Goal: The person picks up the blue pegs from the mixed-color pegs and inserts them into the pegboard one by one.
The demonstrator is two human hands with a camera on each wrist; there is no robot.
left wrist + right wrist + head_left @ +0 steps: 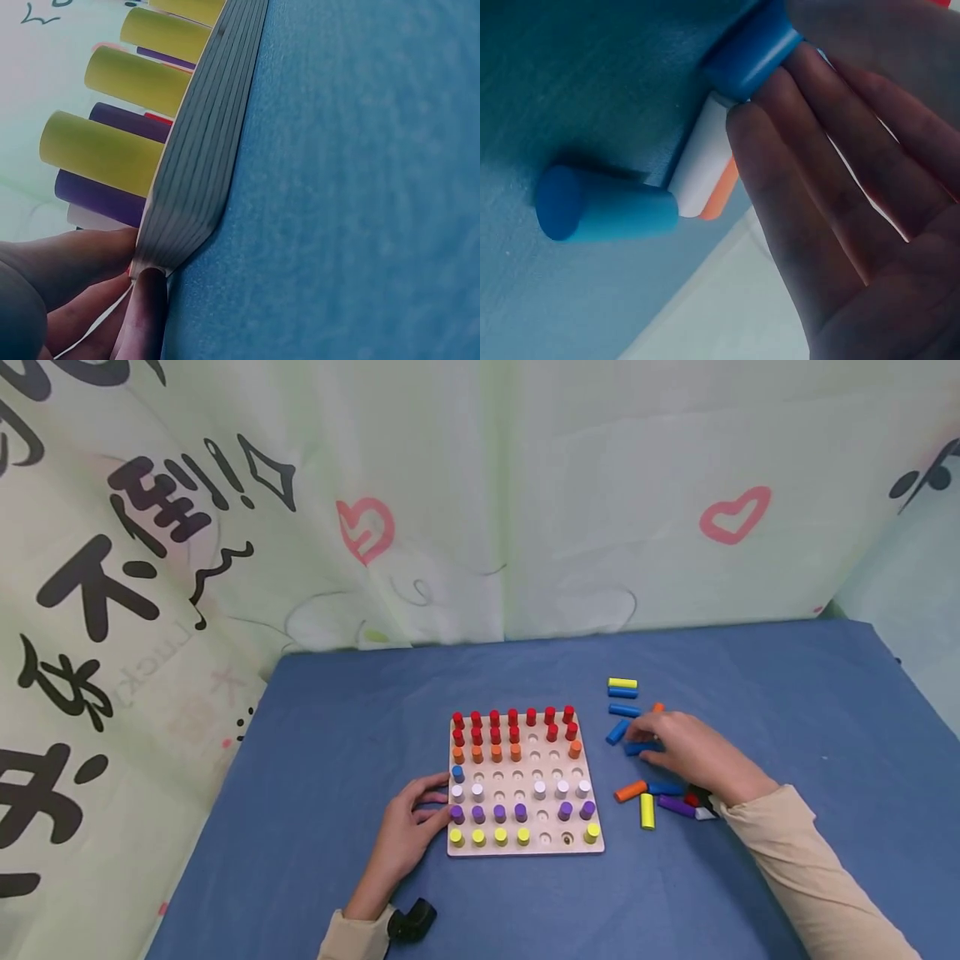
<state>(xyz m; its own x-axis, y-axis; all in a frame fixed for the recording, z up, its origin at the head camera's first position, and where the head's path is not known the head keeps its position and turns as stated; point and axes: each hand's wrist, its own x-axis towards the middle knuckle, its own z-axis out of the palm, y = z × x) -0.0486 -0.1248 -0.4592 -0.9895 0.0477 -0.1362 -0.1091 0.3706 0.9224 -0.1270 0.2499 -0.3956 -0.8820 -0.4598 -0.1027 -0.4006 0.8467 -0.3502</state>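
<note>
Pegboard (508, 786) lies flat, bare blue cloth (337, 735) stretching to its left and near side, loose pegs (647, 811) beyond its right edge. The right hand (678, 742) half-hides an orange peg (657, 707); both beige sleeves (810, 868) are cut off below. The left hand (408, 827) grips the pegboard's left edge; the right, palm down, pinches a blue peg (641, 748).

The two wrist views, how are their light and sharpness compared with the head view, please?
Head view: fairly bright and even, the pegboard clear; left wrist view: the blue tabletop looks soft, the backdrop behind the yellow pegs pale; right wrist view: dimmer and bluish, the right hand largely shaded, a bright streak on the blue peg it touches.
</note>
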